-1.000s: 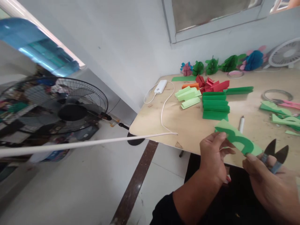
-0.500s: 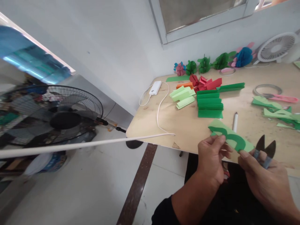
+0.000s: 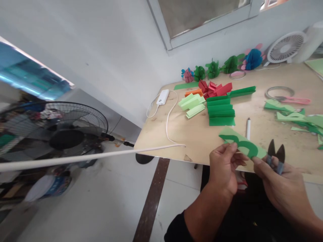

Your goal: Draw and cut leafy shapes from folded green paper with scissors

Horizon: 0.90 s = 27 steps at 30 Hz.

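My left hand (image 3: 225,166) pinches the left part of a curved dark green paper piece (image 3: 246,145) near the table's front edge. My right hand (image 3: 280,179) grips the same piece at its right end, and also holds scissors (image 3: 276,156) whose two dark blades point up and stand apart. Light green paper (image 3: 236,133) lies behind the dark curved piece. A white pen (image 3: 248,129) rests on the table just beyond. Folded dark green papers (image 3: 221,112) sit further back, to the left of the pen.
Light green (image 3: 193,104) and red folded papers (image 3: 215,89) lie on the table (image 3: 151,134). Paper scraps (image 3: 295,116) and pink-handled scissors (image 3: 294,100) are at the right. A white cable (image 3: 113,153) crosses the left edge. Paper ornaments and a small fan (image 3: 286,48) stand along the wall.
The view has shifted, so the table items appear further left. The blades in my right hand look closer together and more upright. Both hands keep hold of the green paper.
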{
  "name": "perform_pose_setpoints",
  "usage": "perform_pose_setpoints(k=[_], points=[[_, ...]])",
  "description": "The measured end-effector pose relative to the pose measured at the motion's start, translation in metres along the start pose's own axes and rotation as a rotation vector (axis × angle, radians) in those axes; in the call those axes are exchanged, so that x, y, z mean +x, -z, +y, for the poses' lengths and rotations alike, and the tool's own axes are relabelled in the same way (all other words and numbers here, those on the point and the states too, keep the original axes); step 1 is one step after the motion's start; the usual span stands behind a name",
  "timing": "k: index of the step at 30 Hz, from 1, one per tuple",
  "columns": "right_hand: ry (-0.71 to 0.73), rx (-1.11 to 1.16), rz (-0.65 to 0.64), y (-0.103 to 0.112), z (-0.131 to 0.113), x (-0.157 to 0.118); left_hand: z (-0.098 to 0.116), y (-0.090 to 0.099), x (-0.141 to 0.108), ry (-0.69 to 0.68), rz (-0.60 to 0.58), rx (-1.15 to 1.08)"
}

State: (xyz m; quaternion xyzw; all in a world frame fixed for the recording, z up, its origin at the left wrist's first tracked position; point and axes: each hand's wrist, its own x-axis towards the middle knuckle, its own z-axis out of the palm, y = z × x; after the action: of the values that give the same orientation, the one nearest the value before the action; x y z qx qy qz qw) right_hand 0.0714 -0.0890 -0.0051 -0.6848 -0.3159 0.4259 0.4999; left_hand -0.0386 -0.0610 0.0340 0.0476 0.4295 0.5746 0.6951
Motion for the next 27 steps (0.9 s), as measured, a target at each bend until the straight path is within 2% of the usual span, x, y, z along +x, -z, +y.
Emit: perform_pose_setpoints(k=[6, 12, 18, 23, 27], points=[[-0.079, 0.045, -0.026, 0.0, -0.004, 0.004, 0.001, -0.002, 0.001, -0.018, -0.009, 0.008], [-0.054, 0.173, -0.068, 0.001, -0.004, 0.005, 0.005, -0.004, 0.005, -0.054, 0.0, 0.0], [-0.01, 0.344, -0.181, 0.0, 0.004, 0.006, 0.011, -0.009, 0.007, -0.11, 0.004, -0.047], [-0.026, 0.343, -0.23, -0.001, 0.016, 0.003, 0.011, -0.011, 0.008, -0.128, 0.001, -0.073], [-0.086, 0.344, -0.249, -0.005, 0.017, -0.006, 0.011, -0.014, 0.008, -0.122, -0.002, -0.096]])
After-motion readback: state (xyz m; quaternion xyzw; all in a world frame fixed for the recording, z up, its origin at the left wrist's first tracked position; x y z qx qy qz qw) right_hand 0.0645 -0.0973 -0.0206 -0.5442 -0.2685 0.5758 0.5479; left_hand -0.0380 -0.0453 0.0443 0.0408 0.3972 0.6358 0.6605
